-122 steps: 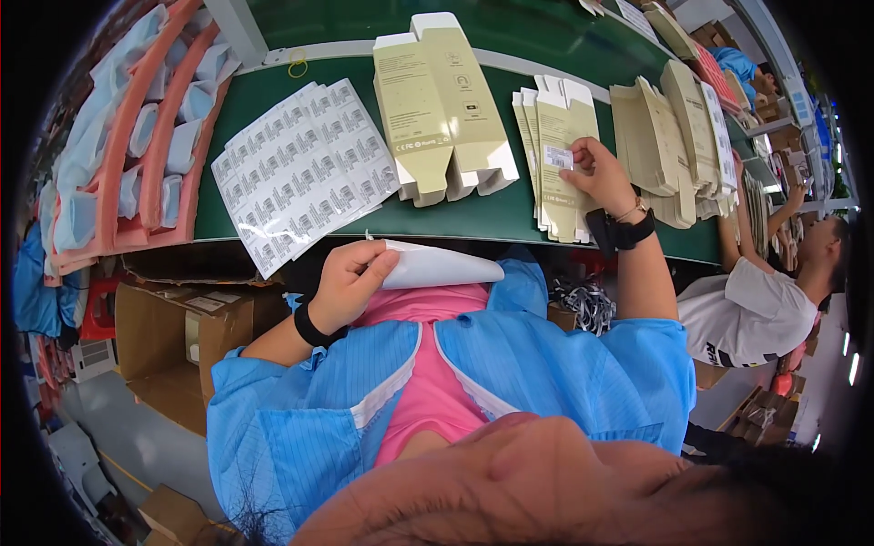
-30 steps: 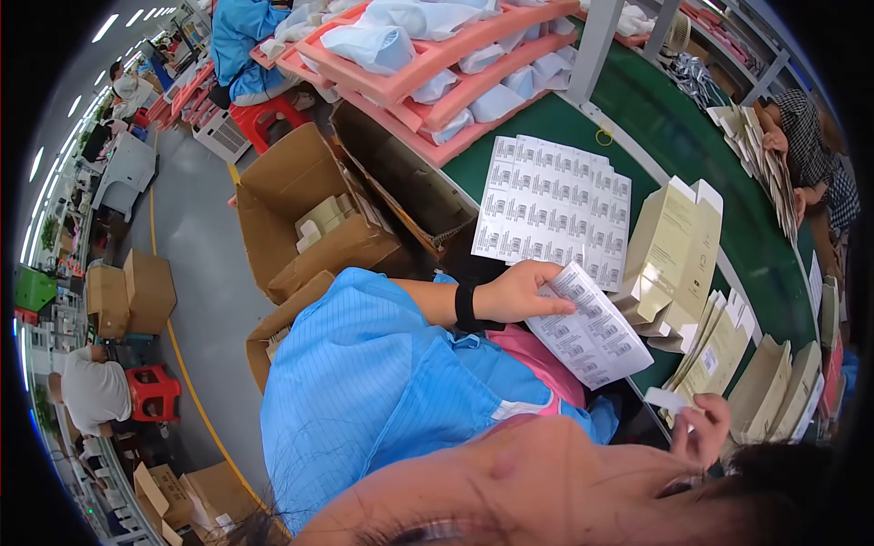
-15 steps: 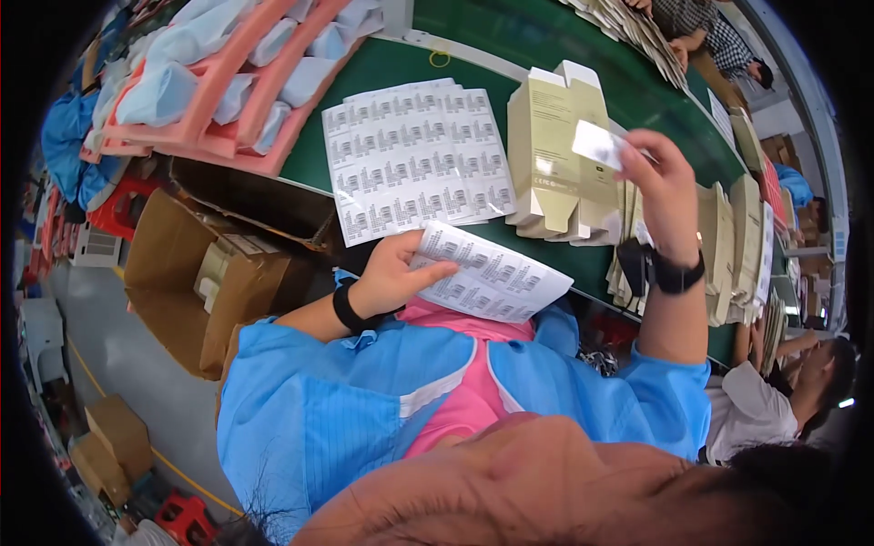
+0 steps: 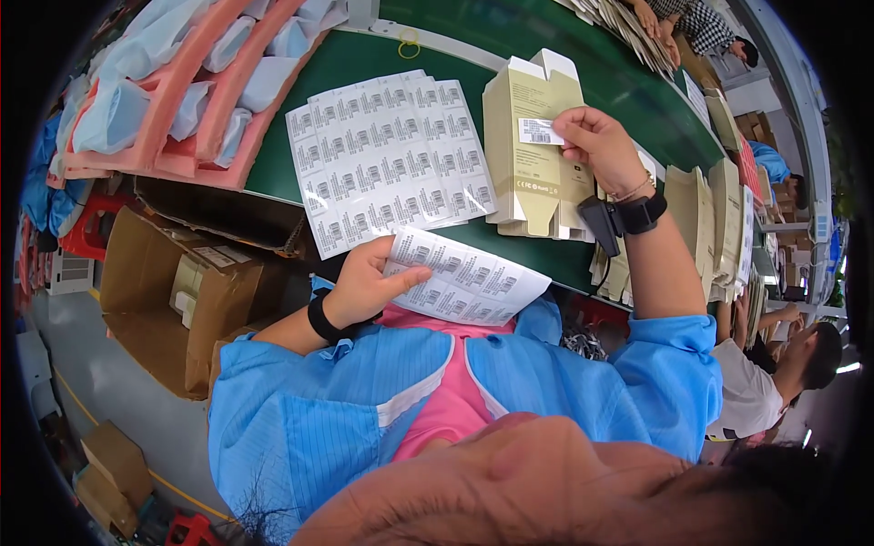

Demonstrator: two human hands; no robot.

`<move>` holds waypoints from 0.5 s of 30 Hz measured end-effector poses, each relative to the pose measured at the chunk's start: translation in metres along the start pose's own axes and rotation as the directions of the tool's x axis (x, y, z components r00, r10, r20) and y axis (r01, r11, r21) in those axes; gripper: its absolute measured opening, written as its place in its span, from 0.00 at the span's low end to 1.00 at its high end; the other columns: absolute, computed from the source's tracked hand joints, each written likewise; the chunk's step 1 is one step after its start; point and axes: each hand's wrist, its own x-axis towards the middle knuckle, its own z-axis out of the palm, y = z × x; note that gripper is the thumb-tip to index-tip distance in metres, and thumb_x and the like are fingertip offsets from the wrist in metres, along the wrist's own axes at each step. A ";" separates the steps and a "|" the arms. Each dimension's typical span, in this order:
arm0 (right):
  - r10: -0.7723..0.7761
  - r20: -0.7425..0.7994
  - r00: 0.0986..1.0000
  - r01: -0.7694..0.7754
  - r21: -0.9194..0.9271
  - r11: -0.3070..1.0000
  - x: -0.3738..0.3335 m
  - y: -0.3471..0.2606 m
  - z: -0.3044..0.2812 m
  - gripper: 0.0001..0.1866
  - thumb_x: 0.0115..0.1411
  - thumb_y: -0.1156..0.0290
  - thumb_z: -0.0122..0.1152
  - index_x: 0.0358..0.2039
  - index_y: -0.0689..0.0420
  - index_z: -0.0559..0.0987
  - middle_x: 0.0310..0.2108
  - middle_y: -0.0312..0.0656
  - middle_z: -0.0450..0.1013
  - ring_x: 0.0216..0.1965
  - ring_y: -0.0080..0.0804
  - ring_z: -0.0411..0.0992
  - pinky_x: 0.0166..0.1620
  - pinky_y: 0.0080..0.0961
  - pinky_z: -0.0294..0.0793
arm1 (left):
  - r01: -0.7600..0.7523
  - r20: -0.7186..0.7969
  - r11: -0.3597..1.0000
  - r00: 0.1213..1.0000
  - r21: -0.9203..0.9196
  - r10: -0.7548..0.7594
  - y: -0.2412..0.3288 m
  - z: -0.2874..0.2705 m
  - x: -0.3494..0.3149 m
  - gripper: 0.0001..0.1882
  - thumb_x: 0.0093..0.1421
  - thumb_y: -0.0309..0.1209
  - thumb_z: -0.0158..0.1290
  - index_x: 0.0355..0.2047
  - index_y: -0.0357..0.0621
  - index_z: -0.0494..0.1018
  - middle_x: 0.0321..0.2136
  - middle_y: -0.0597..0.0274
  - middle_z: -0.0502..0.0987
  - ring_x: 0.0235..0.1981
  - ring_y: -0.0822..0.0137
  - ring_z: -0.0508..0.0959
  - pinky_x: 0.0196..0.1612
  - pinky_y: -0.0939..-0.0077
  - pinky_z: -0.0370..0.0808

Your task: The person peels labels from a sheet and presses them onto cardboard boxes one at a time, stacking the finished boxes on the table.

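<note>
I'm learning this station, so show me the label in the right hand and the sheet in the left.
Label (image 4: 539, 132): head view, middle of its printed face.
Sheet (image 4: 469, 280): head view, printed side, near its middle.

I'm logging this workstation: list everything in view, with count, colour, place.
Table: one, green, centre
Cartons: several, pale olive, centre and right
Loose label: one, white, over central cartons
Stacked label sheets: several, white, centre
Ring: one, yellow, upper table
Trays: several, pink, upper left
Bundles: several, pale blue, in trays
Cardboard boxes: several, brown, lower left
Co-workers: at least two, white and checked clothing, right
Jacket: one, blue, lower centre
Left hand: one, bare, holding label sheet
Right hand: one, bare, pinching loose label
</note>
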 end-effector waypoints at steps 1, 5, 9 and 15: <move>0.005 -0.002 1.000 -0.005 0.014 1.000 0.000 0.000 0.001 0.06 0.53 0.72 0.57 0.32 0.58 0.74 0.27 0.29 0.69 0.25 0.12 0.64 0.27 0.07 0.67 | 0.011 -0.002 1.000 1.000 0.002 -0.011 0.000 0.000 0.001 0.15 0.52 0.21 0.53 0.41 0.31 0.67 0.38 0.55 0.74 0.39 0.70 0.73 0.44 0.77 0.70; -0.011 -0.033 0.999 0.010 -0.033 0.999 0.000 0.001 0.004 0.06 0.52 0.72 0.58 0.31 0.58 0.74 0.25 0.30 0.69 0.23 0.12 0.65 0.26 0.07 0.66 | 0.047 0.018 0.997 0.999 -0.055 -0.046 0.001 0.002 0.003 0.14 0.52 0.22 0.53 0.40 0.32 0.68 0.38 0.58 0.74 0.39 0.72 0.72 0.44 0.79 0.69; -0.081 -0.041 0.996 0.062 -0.345 0.937 -0.003 0.001 0.012 0.05 0.52 0.72 0.58 0.29 0.59 0.74 0.22 0.30 0.69 0.20 0.13 0.64 0.23 0.08 0.65 | 0.040 0.019 0.999 0.999 -0.021 -0.040 -0.002 0.003 0.003 0.16 0.52 0.21 0.52 0.42 0.31 0.66 0.38 0.55 0.74 0.39 0.69 0.73 0.44 0.77 0.70; -0.230 -0.063 0.971 0.168 -0.503 0.848 -0.012 -0.005 0.013 0.05 0.51 0.72 0.58 0.28 0.60 0.74 0.21 0.30 0.69 0.19 0.13 0.65 0.22 0.09 0.63 | 0.058 0.025 0.998 0.998 -0.004 -0.058 -0.002 0.009 0.002 0.16 0.52 0.24 0.53 0.42 0.32 0.67 0.38 0.57 0.74 0.39 0.72 0.72 0.44 0.79 0.69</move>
